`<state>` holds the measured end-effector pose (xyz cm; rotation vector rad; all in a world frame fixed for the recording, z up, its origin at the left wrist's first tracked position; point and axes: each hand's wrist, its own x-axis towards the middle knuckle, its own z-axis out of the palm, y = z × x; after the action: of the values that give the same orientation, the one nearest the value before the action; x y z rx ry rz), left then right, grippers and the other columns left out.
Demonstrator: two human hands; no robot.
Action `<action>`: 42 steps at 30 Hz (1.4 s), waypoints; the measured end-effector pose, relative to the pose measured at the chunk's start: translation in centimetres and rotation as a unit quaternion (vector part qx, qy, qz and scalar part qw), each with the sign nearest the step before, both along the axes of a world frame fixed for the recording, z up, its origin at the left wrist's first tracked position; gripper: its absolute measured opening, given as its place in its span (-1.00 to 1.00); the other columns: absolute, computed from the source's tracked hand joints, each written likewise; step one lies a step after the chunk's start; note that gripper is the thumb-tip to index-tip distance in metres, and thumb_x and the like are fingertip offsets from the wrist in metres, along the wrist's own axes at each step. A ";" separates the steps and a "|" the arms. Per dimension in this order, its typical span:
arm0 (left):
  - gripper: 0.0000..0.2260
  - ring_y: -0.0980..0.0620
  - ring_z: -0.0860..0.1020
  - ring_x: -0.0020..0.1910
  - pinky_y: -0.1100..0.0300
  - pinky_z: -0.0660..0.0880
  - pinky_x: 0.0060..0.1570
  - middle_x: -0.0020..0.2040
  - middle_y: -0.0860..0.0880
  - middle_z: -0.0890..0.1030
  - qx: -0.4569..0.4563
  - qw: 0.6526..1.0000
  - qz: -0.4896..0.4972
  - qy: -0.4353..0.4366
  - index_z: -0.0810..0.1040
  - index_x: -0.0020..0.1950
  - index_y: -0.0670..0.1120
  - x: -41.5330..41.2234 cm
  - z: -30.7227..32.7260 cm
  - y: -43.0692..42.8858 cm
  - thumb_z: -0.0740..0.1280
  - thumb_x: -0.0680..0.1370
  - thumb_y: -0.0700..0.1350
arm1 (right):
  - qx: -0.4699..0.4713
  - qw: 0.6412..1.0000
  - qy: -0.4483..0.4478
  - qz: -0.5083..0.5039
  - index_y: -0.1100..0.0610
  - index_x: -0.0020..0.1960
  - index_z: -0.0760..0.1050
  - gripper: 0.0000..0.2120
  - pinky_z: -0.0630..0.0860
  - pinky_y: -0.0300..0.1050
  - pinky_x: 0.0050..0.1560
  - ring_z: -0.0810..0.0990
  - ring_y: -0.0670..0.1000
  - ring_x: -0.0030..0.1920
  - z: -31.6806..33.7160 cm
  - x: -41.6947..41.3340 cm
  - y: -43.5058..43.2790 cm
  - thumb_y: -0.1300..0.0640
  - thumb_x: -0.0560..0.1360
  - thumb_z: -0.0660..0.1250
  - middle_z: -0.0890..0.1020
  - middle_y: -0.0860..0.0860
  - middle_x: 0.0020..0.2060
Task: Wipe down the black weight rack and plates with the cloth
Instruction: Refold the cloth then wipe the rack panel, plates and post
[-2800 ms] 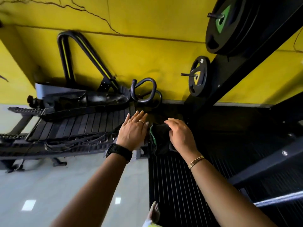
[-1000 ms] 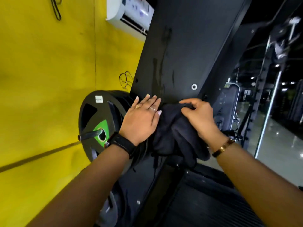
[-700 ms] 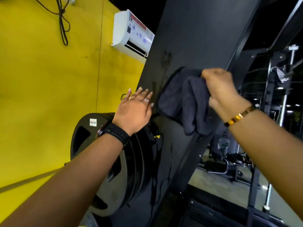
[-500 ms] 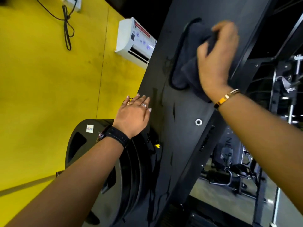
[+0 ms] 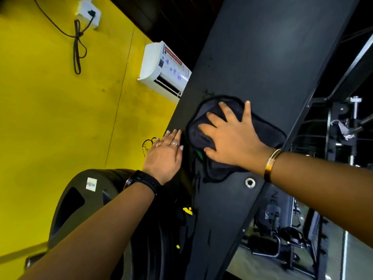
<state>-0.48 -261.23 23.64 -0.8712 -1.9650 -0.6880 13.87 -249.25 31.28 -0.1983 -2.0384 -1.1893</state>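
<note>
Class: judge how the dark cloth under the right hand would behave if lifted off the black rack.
Probably floppy: the cloth bunches in folds under the right hand. Likely light, since a flat palm alone pins it to the rack. It would probably drop if released.

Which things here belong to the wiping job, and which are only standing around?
For the job: dark crumpled cloth; black metal rack panel; black round weight plates; right hand pressing the cloth; left hand flat on the rack.
Just around: white wall air conditioner; white socket with black cable; yellow wall; gym machines behind.
</note>
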 end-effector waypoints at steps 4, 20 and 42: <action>-0.52 0.03 0.08 0.56 0.14 -0.02 0.49 0.60 0.02 0.01 0.023 0.999 -0.044 0.020 -0.02 0.60 -0.05 -1.1 2.1 0.2 0.01 0.69 -0.04 | -0.029 0.998 0.060 -0.001 -0.05 0.44 0.31 -0.41 -0.12 0.47 0.38 0.04 0.18 0.54 5.9 -1.1 0.1 -0.23 0.47 0.20 0.22 0.02 0.51; -0.45 0.05 0.06 0.56 0.16 -0.05 0.50 0.57 0.01 0.15 0.181 0.962 -0.189 0.083 0.18 0.56 -0.06 -4.3 7.6 4.3 -0.05 0.58 0.04 | 0.054 0.989 0.132 -0.026 -0.21 0.38 0.39 -0.54 0.38 0.13 0.20 0.41 0.19 0.31 16.8 -0.9 0.0 -0.05 0.49 0.10 0.45 0.00 0.36; -0.47 0.08 0.05 0.56 0.33 -0.21 0.41 0.57 0.03 0.16 0.276 0.932 -0.215 0.091 0.16 0.56 -0.07 -4.6 7.6 7.1 -0.04 0.58 0.00 | 0.060 0.995 0.066 -0.051 -0.13 0.43 0.29 -0.30 0.22 0.35 0.34 0.28 0.23 0.42 15.5 -6.3 -1.2 -0.39 0.37 0.20 0.36 0.08 0.40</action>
<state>-5.12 -254.17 31.20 -0.9677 -1.3094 -1.2877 7.58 -250.45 46.81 -0.3165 -1.8552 -1.3217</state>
